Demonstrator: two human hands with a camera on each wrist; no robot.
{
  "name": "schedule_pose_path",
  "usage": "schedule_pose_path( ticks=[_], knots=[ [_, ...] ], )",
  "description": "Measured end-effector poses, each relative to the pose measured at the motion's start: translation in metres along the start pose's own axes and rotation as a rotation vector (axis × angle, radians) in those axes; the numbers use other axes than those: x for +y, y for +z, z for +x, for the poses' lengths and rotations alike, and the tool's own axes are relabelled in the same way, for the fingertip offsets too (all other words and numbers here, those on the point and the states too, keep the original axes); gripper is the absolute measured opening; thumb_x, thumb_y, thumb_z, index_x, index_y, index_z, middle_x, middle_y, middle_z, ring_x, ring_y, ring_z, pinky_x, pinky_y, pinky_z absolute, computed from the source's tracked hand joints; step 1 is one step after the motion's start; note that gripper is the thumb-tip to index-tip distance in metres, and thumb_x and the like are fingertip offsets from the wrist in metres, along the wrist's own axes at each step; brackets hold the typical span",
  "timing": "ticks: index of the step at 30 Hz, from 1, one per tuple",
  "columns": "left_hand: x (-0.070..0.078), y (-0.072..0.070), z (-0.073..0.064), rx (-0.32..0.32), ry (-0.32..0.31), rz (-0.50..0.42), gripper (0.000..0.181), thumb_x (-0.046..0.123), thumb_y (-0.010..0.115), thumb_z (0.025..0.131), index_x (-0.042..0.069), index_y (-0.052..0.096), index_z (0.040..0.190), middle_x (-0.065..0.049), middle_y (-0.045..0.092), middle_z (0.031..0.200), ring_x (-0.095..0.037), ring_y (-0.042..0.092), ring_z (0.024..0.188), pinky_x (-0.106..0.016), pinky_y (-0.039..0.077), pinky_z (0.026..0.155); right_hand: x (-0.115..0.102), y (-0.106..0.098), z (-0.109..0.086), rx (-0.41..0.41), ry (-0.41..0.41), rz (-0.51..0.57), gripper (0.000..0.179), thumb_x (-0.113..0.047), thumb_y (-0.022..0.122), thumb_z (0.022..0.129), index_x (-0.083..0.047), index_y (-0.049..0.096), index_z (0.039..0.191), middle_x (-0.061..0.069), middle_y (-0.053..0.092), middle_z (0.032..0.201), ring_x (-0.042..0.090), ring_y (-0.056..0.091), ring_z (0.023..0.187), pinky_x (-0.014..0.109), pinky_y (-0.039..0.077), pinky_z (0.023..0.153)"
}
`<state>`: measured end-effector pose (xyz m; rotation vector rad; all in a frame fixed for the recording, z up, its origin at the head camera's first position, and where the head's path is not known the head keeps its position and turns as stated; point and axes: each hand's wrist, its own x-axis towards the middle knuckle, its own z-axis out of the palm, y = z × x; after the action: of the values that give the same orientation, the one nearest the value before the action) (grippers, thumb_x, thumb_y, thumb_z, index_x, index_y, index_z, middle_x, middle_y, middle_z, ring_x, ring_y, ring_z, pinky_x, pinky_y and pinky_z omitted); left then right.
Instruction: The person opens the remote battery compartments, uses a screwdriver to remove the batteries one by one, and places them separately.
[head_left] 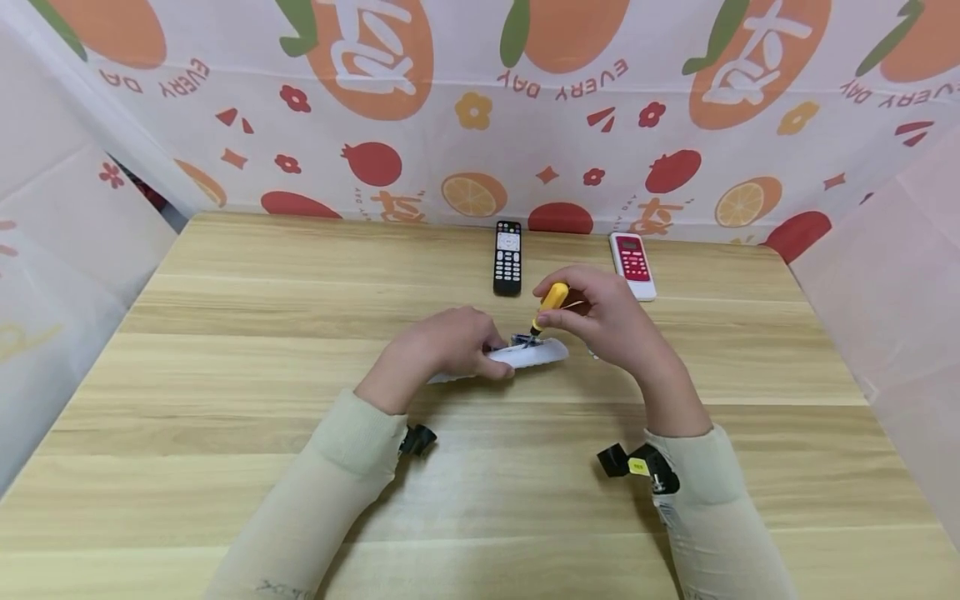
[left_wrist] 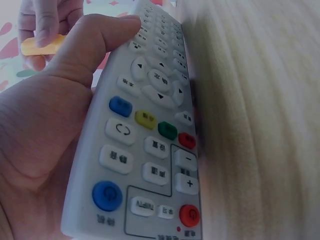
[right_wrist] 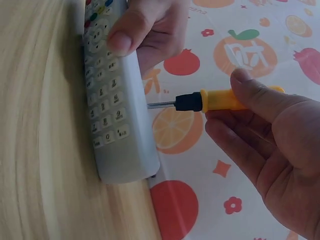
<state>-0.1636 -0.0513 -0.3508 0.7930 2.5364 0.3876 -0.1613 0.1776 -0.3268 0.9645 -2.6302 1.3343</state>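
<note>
A white remote control (head_left: 534, 356) with many buttons stands on its long edge on the table. My left hand (head_left: 453, 340) grips it, thumb on the button face and fingers behind. Blue, yellow, green and red buttons show on the remote (left_wrist: 150, 120) in the left wrist view. My right hand (head_left: 611, 325) holds a screwdriver (head_left: 552, 302) with a yellow handle and black collar. In the right wrist view, the metal shaft of the screwdriver (right_wrist: 215, 100) reaches the back side of the remote (right_wrist: 132, 155), where its tip is hidden.
A black remote control (head_left: 507, 258) lies behind the hands on the wooden table (head_left: 300, 292). Right of it is a white remote with a red front (head_left: 633, 265). A fruit-printed cloth (head_left: 472, 150) hangs along the table's back edge.
</note>
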Motion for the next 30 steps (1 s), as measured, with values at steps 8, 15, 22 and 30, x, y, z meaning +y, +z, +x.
schedule_pose_path(
  ticks=[8, 15, 22, 30],
  knots=[
    [0.0, -0.001, -0.001, 0.012, 0.031, -0.008, 0.025, 0.047, 0.074, 0.086, 0.023, 0.076, 0.092, 0.006, 0.064, 0.08, -0.014, 0.052, 0.074, -0.03, 0.044, 0.069, 0.0, -0.001, 0.0, 0.084, 0.008, -0.029, 0.026, -0.019, 0.08, 0.085, -0.011, 0.071, 0.108, 0.003, 0.071, 0.105, 0.014, 0.064, 0.085, 0.023, 0.056, 0.076],
    [0.003, 0.002, -0.002, 0.023, -0.017, 0.035, 0.049, 0.052, 0.084, 0.074, 0.019, 0.069, 0.106, 0.004, 0.063, 0.094, -0.016, 0.055, 0.083, -0.034, 0.046, 0.077, 0.015, 0.017, 0.006, 0.173, -0.011, -0.014, 0.017, -0.012, 0.081, 0.082, -0.01, 0.074, 0.097, 0.001, 0.071, 0.102, 0.013, 0.064, 0.09, 0.026, 0.057, 0.076],
    [0.006, 0.008, -0.002, 0.027, -0.06, 0.07, 0.064, 0.049, 0.089, 0.068, 0.022, 0.058, 0.117, 0.003, 0.059, 0.107, -0.017, 0.056, 0.092, -0.036, 0.047, 0.082, 0.019, 0.028, 0.008, 0.113, 0.053, -0.087, 0.015, -0.013, 0.084, 0.08, -0.012, 0.074, 0.092, -0.001, 0.07, 0.097, 0.012, 0.063, 0.086, 0.028, 0.056, 0.075],
    [0.007, 0.009, -0.001, 0.023, -0.072, 0.081, 0.068, 0.051, 0.089, 0.068, 0.022, 0.058, 0.121, 0.002, 0.059, 0.108, -0.017, 0.056, 0.092, -0.037, 0.047, 0.082, 0.014, 0.021, 0.007, 0.147, 0.073, -0.095, 0.021, -0.018, 0.083, 0.082, -0.012, 0.072, 0.099, 0.0, 0.071, 0.099, 0.013, 0.066, 0.084, 0.026, 0.057, 0.076]
  ],
)
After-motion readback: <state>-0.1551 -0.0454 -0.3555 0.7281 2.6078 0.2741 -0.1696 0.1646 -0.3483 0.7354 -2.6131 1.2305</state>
